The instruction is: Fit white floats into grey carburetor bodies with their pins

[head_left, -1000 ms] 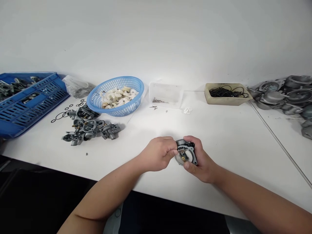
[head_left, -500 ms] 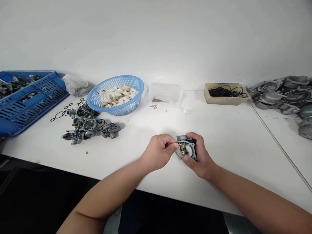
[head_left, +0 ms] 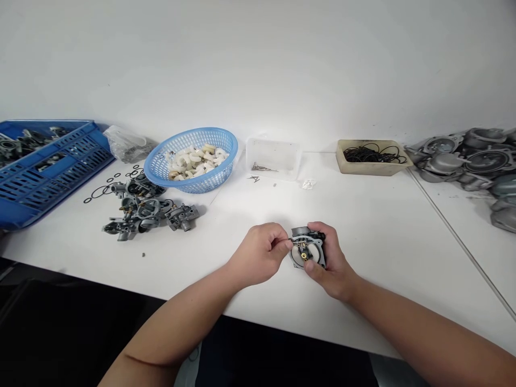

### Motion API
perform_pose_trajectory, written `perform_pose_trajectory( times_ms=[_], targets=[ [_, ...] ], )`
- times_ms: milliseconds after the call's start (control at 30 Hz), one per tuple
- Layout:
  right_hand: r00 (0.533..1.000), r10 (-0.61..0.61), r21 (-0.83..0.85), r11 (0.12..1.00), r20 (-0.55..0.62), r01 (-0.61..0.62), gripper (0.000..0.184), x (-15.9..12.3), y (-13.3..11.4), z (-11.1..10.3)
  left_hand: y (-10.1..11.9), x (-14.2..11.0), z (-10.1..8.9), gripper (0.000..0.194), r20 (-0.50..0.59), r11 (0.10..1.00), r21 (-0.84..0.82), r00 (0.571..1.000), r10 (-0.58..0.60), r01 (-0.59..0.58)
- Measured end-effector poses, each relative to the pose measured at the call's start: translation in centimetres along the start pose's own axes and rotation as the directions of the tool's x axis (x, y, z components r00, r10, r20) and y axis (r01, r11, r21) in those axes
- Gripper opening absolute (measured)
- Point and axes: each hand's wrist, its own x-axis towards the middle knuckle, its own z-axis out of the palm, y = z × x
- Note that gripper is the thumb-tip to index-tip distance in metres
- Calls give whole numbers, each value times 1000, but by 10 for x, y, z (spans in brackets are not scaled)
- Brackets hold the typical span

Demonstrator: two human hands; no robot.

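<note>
Once past the hands (head_left: 258, 255) (head_left: 332, 263), carburetors (head_left: 147, 208)

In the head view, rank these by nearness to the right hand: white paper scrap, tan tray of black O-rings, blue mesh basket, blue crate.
From the right hand, nearest first:
1. White paper scrap, mid-table
2. Tan tray, back right
3. Blue mesh basket, back left
4. Blue crate, far left

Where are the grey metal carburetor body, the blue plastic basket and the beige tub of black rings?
grey metal carburetor body (head_left: 299, 258), head view, round face
blue plastic basket (head_left: 191, 131), head view, back rim
beige tub (head_left: 373, 170), head view, front wall
</note>
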Motion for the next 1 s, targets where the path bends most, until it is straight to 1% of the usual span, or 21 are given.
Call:
perform_pose_trajectory(
  times_ms=[267,467,667,867,1000],
  targets=[
    [999,-34,15,999,36,34,51,1,1,1,1,-1,-1,11,23,990,57,991,131,-132],
    [997,-55,-67,996,61,59,50,2,-6,2,0,-1,-4,15,78,981,25,979,190,-192],
    [996,-46,-60,997,74,50,50,2,-7,2,0,0,-4,15,85,985,-65,983,163,-158],
    [995,22,-60,998,98,-16,49,1,-6,0,-2,1,-1,13,95,987,-135,990,104,-91],
    [995,5,-88,996,96,3,51,1,-5,0,-4,3,0,14,106,982,-179,991,77,-57]
  ],
)
